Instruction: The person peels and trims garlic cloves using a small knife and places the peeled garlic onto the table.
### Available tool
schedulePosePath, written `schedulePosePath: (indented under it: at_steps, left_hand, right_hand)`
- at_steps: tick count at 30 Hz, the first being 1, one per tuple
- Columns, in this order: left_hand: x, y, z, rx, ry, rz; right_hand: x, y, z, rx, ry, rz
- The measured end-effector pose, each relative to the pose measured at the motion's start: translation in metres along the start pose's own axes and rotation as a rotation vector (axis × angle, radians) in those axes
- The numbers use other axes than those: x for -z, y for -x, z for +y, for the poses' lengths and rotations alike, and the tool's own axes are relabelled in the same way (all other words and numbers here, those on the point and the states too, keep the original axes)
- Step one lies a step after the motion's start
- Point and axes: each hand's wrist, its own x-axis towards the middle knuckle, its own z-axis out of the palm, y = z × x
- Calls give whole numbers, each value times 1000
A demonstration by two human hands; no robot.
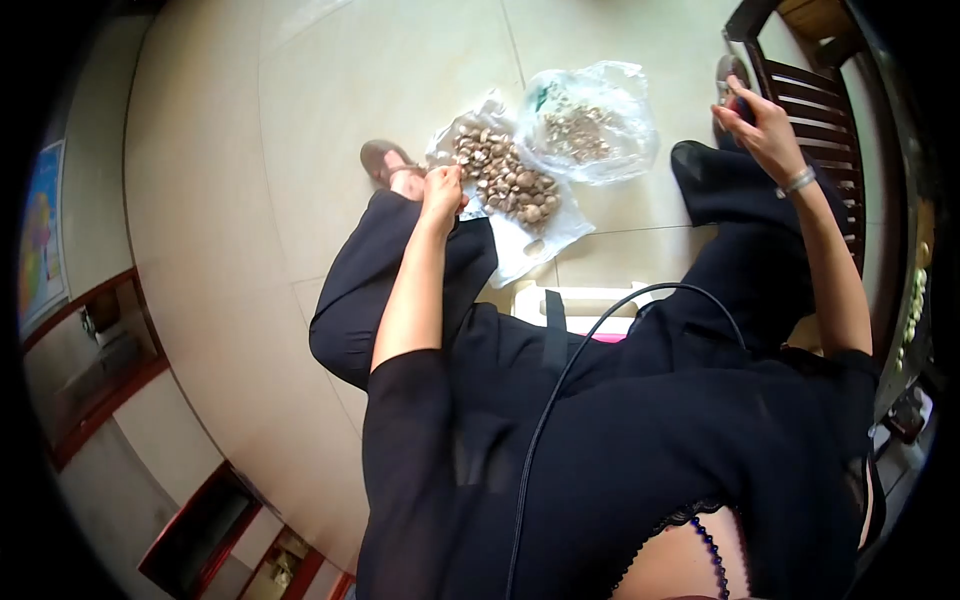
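A heap of brown-capped mushrooms (pixel 505 180) lies on a spread white plastic bag (pixel 515 255) on the floor. Beside it, to the right, an open clear plastic bag (pixel 630 130) holds small pale and brown bits, perhaps mushroom stems. My left hand (pixel 443 195) is closed at the heap's left edge, over my knee; what its fingers pinch is hidden. Held out to the right, away from both bags, my right hand (pixel 768 138) curls around a small dark object with a bit of red (pixel 742 108). Its kind is unclear.
A dark slatted wooden chair (pixel 815 110) stands at the right, near my right arm. Between my legs sits a white and pink box (pixel 535 300). A black cord (pixel 560 375) loops across my lap. Pale tiles (pixel 250 200) cover the floor.
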Motion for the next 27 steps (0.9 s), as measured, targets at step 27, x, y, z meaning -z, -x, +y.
schedulePosePath:
  at_steps: [27]
  left_hand:
    - [-66, -71, -170, 124, -423, 663]
  right_hand:
    - [-119, -79, -32, -69, 68, -409]
